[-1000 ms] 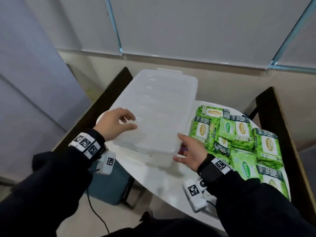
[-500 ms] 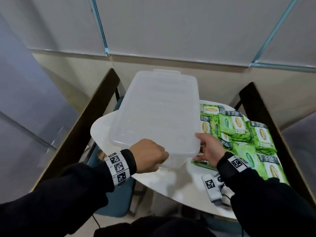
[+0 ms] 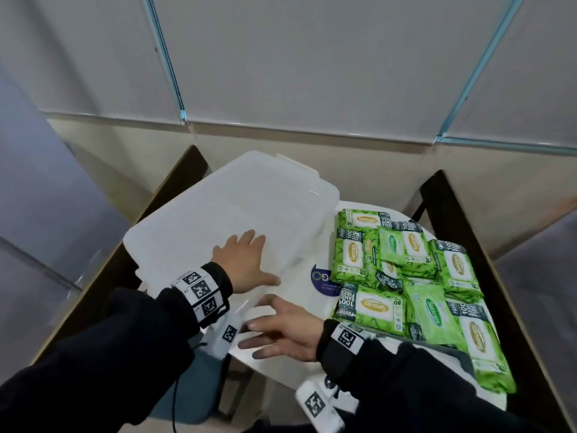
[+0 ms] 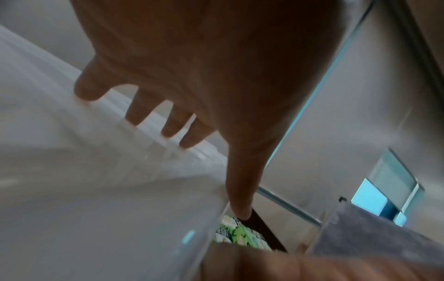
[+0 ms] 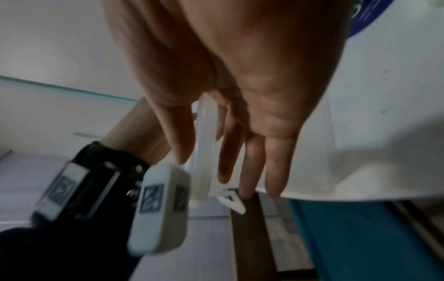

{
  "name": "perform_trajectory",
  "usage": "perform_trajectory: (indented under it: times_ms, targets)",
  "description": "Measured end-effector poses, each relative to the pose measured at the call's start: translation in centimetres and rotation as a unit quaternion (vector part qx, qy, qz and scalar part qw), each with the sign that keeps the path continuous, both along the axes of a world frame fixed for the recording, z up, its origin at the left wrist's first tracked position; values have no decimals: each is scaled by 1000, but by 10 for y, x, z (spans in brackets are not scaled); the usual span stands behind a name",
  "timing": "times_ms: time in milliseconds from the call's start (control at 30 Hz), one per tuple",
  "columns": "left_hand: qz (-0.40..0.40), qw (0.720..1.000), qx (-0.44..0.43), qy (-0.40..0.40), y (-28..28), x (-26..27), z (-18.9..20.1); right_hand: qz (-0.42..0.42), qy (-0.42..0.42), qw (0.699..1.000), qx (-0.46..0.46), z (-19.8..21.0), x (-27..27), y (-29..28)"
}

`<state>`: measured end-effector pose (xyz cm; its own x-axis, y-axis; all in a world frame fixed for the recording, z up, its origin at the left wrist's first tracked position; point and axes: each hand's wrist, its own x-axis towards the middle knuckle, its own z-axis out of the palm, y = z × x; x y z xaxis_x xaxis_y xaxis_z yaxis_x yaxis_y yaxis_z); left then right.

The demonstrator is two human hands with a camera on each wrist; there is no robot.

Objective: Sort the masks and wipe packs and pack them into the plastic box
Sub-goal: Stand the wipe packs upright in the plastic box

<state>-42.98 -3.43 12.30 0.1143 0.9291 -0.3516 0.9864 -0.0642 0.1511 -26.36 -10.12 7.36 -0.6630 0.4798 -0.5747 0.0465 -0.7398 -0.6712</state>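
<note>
The grip is two bare hands on one translucent plastic box (image 3: 224, 226). The left hand (image 3: 242, 265) lies flat on the box's lid, fingers straight and spread, thumb stretched out toward the near right corner. The right hand (image 3: 285, 331) reaches in at the box's near edge with fingers extended; in the right wrist view a pale plastic rim or latch (image 5: 204, 150) runs between thumb and fingers, though the blur leaves it unclear whether the hand truly clasps it or only touches it.

The box sits closed on the left part of the white worktop (image 3: 281, 367), turned at an angle, with its far end reaching past the worktop's back edge. Judging from this, the step in hand is opening the box; nothing is packed yet. The next move likely calls for steadying the lid with the flat hand while the other frees the near latch, then lifting the lid away to the left, where no packs lie.

Just right of the box, a heap of green wipe packs (image 3: 406, 276) covers the right half of the worktop, some overlapping. No masks are plainly visible. A round blue sticker (image 3: 321, 278) shows on the bare strip between box and packs.

Room is tight: the worktop is small and rounded, dark wooden frames (image 3: 468, 245) flank it on both sides, and a wall stands close behind. The box's overhang could let it tip if pressed at the far end.
</note>
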Motion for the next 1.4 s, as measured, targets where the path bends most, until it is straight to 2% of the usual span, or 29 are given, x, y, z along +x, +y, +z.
perform_trajectory:
  times_ms: [33, 67, 133, 200, 233, 267, 300, 433, 500, 633, 800, 900, 1167, 1333, 1400]
  targets:
    - [-1, 1000, -11, 12, -2, -1, 0, 30, -24, 999, 23, 1, 10, 7]
    - [-4, 1000, -18, 9, -5, -2, 2, 24, -64, 996, 55, 0, 24, 18]
    - [-18, 999, -31, 0, -10, -8, 4, -100, -173, 974, 108, 3, 57, 51]
    - [-41, 998, -42, -4, -12, -18, 8, -270, -265, 916, 135, 9, 94, 94]
    - [-57, 997, -48, -7, -12, -24, 9, -329, -286, 888, 147, 15, 109, 115]
    - [-73, 996, -52, -10, -11, -32, 10, -359, -295, 871, 157, 22, 121, 134]
    - [-88, 995, -55, -13, -9, -41, 11, -361, -299, 868, 163, 28, 129, 151]
    - [-125, 990, -60, -20, 7, -78, 13, -242, -310, 905, 162, 45, 126, 183]
    - [-123, 990, -57, -26, 13, -95, 13, -207, -285, 921, 168, 46, 115, 185]
    - [-103, 991, -50, -68, 14, -112, 11, -226, -267, 919, 183, 46, 94, 176]
    - [-119, 986, -52, -101, 10, -124, 5, -194, -350, 896, 193, 36, 94, 157]
    - [-122, 985, -44, -117, 10, -133, 3, -203, -362, 886, 205, 26, 99, 139]
    - [-154, 977, -19, -149, -1, -141, -10, -239, -317, 894, 206, 13, 111, 98]
    - [-172, 973, -18, -152, -15, -142, -9, -243, -255, 925, 146, 8, 129, 75]
    - [-181, 973, -14, -142, -16, -142, -8, -247, -249, 928, 129, 8, 131, 70]
